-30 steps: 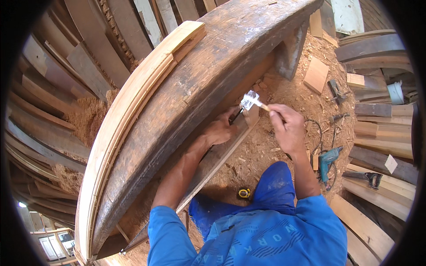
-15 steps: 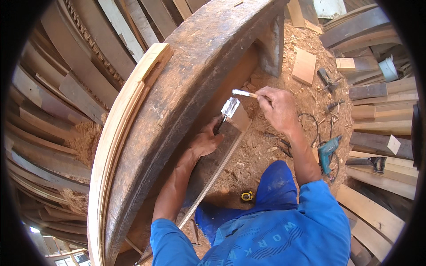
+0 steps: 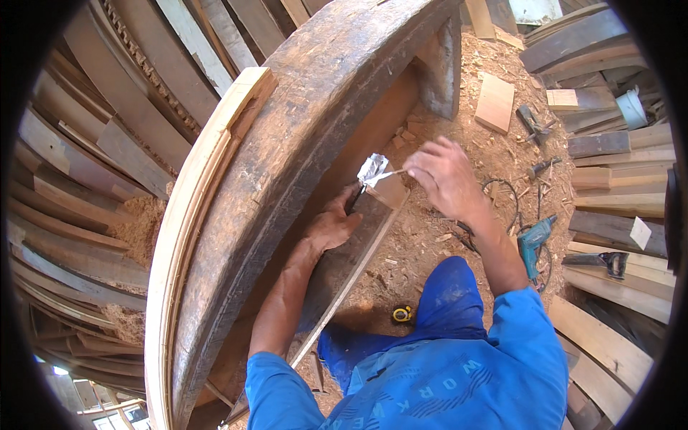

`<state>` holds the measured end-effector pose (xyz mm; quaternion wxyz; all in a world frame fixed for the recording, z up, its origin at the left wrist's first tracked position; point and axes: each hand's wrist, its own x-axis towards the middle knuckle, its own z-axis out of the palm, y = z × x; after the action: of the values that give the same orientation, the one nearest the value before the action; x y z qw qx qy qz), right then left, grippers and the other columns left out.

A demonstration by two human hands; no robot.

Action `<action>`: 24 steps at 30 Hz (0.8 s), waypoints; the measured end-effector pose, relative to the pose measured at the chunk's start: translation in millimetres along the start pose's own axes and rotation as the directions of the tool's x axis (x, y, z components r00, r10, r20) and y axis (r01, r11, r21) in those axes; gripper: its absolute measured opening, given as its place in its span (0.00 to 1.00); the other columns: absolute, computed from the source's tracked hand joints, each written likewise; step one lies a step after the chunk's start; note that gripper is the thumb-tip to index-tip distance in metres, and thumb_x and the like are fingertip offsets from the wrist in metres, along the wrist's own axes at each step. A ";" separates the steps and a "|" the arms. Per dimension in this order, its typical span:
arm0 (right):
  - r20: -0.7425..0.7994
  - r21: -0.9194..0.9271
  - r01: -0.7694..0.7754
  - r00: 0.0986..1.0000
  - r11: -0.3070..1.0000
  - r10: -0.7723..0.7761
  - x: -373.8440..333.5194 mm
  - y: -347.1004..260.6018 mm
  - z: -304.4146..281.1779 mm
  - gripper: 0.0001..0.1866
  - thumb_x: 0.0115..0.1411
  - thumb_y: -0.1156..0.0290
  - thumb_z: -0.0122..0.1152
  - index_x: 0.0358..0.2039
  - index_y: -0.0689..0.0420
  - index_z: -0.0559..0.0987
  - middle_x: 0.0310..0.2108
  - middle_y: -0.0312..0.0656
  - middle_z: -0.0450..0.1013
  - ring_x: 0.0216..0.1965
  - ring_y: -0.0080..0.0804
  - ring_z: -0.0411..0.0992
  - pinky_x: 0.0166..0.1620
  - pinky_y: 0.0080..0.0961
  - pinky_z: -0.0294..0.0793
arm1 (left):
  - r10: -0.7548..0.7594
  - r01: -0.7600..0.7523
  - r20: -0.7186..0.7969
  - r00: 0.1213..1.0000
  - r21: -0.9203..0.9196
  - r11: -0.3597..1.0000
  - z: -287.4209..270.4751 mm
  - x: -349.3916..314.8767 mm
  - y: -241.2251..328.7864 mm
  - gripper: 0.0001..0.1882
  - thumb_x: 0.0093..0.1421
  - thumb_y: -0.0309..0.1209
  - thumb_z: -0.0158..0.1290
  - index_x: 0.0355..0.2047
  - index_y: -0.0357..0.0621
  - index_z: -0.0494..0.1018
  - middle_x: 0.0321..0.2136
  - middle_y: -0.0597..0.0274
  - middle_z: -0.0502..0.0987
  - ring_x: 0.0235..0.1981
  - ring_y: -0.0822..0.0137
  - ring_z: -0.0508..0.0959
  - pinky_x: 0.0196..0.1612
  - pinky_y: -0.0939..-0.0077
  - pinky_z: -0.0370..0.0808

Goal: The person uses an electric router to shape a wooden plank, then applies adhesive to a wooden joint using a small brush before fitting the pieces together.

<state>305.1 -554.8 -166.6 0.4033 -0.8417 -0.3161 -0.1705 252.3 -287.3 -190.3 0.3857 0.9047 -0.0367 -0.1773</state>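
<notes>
My left hand (image 3: 333,226) is closed round a slim dark-handled tool (image 3: 352,200), beside a wooden board lying slanted under the bench (image 3: 315,107). Just beyond its fingers is a crumpled, silvery-white piece (image 3: 373,168) that looks like foil or a smeared sheet; whether it sits on the tool or the block is unclear. My right hand (image 3: 448,179), to the right, pinches a thin stick (image 3: 393,173). The stick's white-coated tip touches or nearly touches the silvery piece. Behind them shows the end of a light wooden block (image 3: 390,192).
A curved pale wood piece (image 3: 204,186) lies on the bench's left edge. Shavings cover the ground, with a teal power drill (image 3: 532,242), a hammer (image 3: 532,125), a flat wood block (image 3: 494,102) and a yellow tape measure (image 3: 403,313). A handsaw (image 3: 609,264) rests on stacked planks at right.
My right hand has turned and brought the stick's white tip down and left onto or against the silvery piece. My left hand has stayed nearly still.
</notes>
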 end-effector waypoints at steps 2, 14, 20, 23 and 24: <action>0.080 -0.260 0.101 0.993 0.960 -0.082 15.0 26.2 9.7 0.04 0.57 0.77 0.60 0.31 0.53 0.80 0.32 0.43 0.76 0.39 0.42 0.72 0.46 0.39 0.70 | 0.011 -0.011 0.009 1.000 -0.015 1.000 1.6 2.6 1.5 0.34 0.54 0.30 0.57 0.62 0.38 0.64 0.59 0.43 0.69 0.62 0.52 0.68 0.65 0.64 0.62; 0.302 0.058 0.160 0.938 0.985 -0.170 37.8 44.7 12.9 0.03 0.60 0.74 0.57 0.30 0.56 0.78 0.31 0.46 0.75 0.40 0.47 0.73 0.51 0.46 0.67 | -0.049 0.038 0.053 0.997 0.191 0.981 -12.5 1.4 14.6 0.35 0.56 0.32 0.54 0.65 0.43 0.60 0.60 0.43 0.69 0.63 0.50 0.67 0.65 0.64 0.61; 0.149 0.200 -0.166 0.979 0.966 0.138 32.3 22.5 1.4 0.05 0.60 0.73 0.60 0.33 0.60 0.78 0.30 0.46 0.75 0.38 0.43 0.75 0.43 0.37 0.71 | -0.032 0.034 0.019 0.999 -0.142 0.989 -11.1 2.8 -17.2 0.34 0.55 0.30 0.56 0.63 0.38 0.62 0.57 0.42 0.71 0.59 0.52 0.71 0.62 0.66 0.65; 0.112 0.342 -0.250 0.968 0.906 0.225 15.8 34.1 6.9 0.05 0.59 0.75 0.60 0.34 0.61 0.78 0.29 0.44 0.76 0.33 0.34 0.74 0.37 0.30 0.71 | -0.040 0.036 -0.095 0.995 -0.036 0.999 -6.9 -3.4 -13.4 0.31 0.57 0.32 0.58 0.60 0.36 0.64 0.54 0.39 0.73 0.55 0.48 0.74 0.59 0.62 0.68; 0.112 0.349 -0.238 0.971 0.906 0.212 11.8 33.1 7.9 0.05 0.59 0.75 0.60 0.34 0.61 0.78 0.29 0.44 0.76 0.33 0.34 0.74 0.37 0.30 0.71 | -0.018 0.050 -0.246 0.969 0.123 0.991 -1.9 -12.3 -18.1 0.32 0.58 0.34 0.58 0.60 0.36 0.63 0.53 0.38 0.73 0.54 0.46 0.75 0.58 0.61 0.69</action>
<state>336.2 -559.7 -184.0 0.5560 -0.7898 -0.2570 -0.0319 240.2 -270.8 -198.4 0.3253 0.9430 0.0153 -0.0683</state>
